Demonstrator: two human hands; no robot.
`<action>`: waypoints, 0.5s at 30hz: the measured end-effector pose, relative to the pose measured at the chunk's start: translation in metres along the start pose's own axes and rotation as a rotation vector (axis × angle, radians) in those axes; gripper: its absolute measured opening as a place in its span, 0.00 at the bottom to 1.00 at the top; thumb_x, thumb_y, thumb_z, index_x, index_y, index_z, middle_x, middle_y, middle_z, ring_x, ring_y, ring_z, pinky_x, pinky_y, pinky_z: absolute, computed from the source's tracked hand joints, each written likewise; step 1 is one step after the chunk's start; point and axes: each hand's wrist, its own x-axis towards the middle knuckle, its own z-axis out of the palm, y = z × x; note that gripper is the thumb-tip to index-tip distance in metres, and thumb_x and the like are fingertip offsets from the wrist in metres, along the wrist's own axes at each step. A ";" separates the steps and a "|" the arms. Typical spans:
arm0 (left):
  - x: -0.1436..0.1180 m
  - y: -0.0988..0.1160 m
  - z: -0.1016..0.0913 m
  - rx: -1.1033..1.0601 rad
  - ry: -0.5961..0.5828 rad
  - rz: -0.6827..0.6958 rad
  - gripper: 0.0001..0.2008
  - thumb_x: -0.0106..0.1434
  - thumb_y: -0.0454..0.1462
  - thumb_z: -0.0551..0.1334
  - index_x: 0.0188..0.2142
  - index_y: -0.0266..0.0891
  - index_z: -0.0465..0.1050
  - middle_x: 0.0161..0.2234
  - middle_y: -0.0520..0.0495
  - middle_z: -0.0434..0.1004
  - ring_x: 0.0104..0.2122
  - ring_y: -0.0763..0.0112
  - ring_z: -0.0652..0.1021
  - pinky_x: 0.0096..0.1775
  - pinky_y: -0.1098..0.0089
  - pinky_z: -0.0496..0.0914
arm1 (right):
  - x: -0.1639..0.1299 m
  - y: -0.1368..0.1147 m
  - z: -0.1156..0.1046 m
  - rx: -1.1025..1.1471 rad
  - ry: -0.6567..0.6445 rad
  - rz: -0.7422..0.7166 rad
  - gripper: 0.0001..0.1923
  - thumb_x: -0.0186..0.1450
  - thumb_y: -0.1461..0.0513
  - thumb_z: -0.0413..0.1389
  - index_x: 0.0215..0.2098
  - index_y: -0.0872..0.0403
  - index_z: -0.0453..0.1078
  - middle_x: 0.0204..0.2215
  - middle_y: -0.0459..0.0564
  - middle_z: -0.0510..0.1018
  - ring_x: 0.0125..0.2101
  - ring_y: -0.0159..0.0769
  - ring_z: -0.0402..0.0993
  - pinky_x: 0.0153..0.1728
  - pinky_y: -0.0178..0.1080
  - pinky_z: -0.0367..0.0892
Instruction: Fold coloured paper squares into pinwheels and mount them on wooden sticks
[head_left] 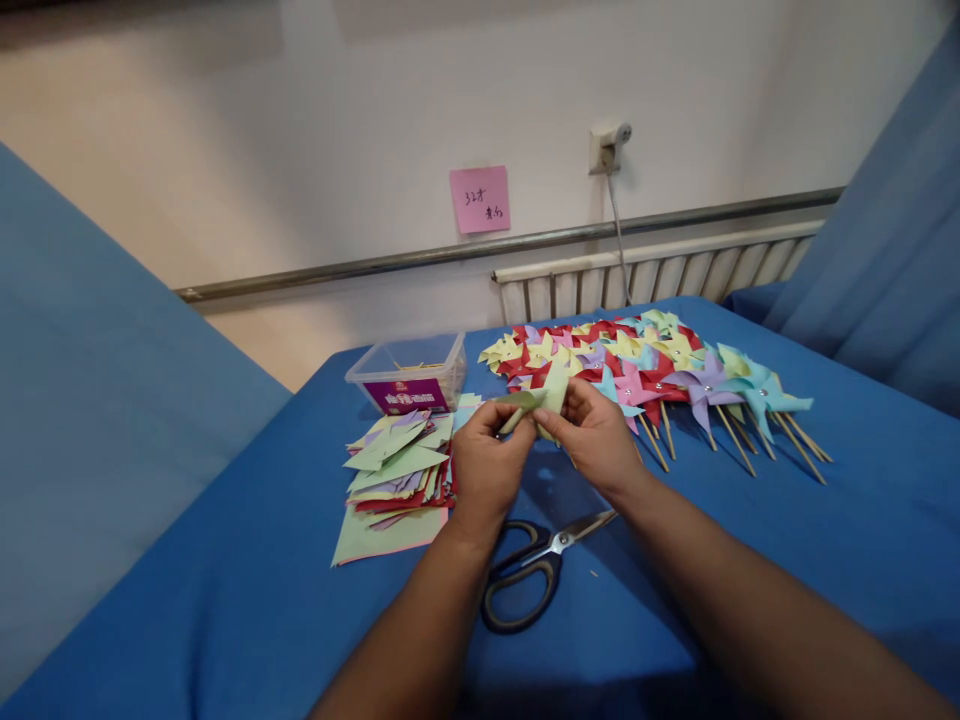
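A pale green paper pinwheel [553, 390], partly folded, is held up over the table between both hands. My left hand [489, 455] is closed on its left side, fingers pinching a curled blade. On the other side my right hand [600, 435] grips the paper between thumb and fingers. The pinwheel's centre is partly hidden by the fingers. Below the hands, scissors [555, 545] with black handles lie on the cloth, their blades pointing right. Left of my left hand is a stack of cut coloured paper pieces [401, 460].
Many finished pinwheels [705, 390] on sticks lie in rows at the back right. A clear plastic box [367, 367] with a purple label holds thin sticks. Blue cloth [247, 570] covers the table. Behind are a radiator [675, 275], a wall socket [606, 148] and a pink note [480, 200].
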 end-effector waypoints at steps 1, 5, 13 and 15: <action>0.000 0.001 0.000 -0.015 -0.006 -0.006 0.06 0.54 0.39 0.68 0.30 0.39 0.79 0.27 0.51 0.80 0.28 0.70 0.76 0.34 0.72 0.69 | 0.001 0.000 -0.001 -0.003 -0.019 0.014 0.16 0.57 0.55 0.65 0.42 0.51 0.72 0.34 0.49 0.80 0.34 0.40 0.77 0.39 0.44 0.74; 0.001 0.003 0.001 -0.075 -0.023 -0.038 0.07 0.53 0.38 0.69 0.31 0.38 0.80 0.29 0.50 0.81 0.30 0.69 0.77 0.35 0.71 0.70 | 0.001 0.005 -0.006 -0.068 -0.005 0.001 0.11 0.58 0.55 0.64 0.36 0.51 0.75 0.31 0.47 0.80 0.33 0.40 0.76 0.38 0.44 0.74; 0.003 -0.004 0.001 -0.108 -0.023 -0.092 0.08 0.51 0.40 0.70 0.29 0.37 0.79 0.27 0.50 0.81 0.27 0.70 0.76 0.32 0.72 0.69 | 0.000 0.009 -0.008 -0.209 0.006 -0.037 0.08 0.60 0.57 0.62 0.37 0.51 0.75 0.34 0.48 0.80 0.35 0.39 0.75 0.40 0.44 0.73; 0.003 -0.005 0.002 -0.106 -0.013 -0.099 0.08 0.51 0.40 0.70 0.29 0.37 0.79 0.27 0.49 0.81 0.27 0.70 0.77 0.33 0.71 0.69 | 0.000 0.008 -0.008 -0.218 0.009 -0.046 0.07 0.60 0.58 0.62 0.36 0.51 0.75 0.34 0.48 0.80 0.35 0.39 0.75 0.40 0.44 0.72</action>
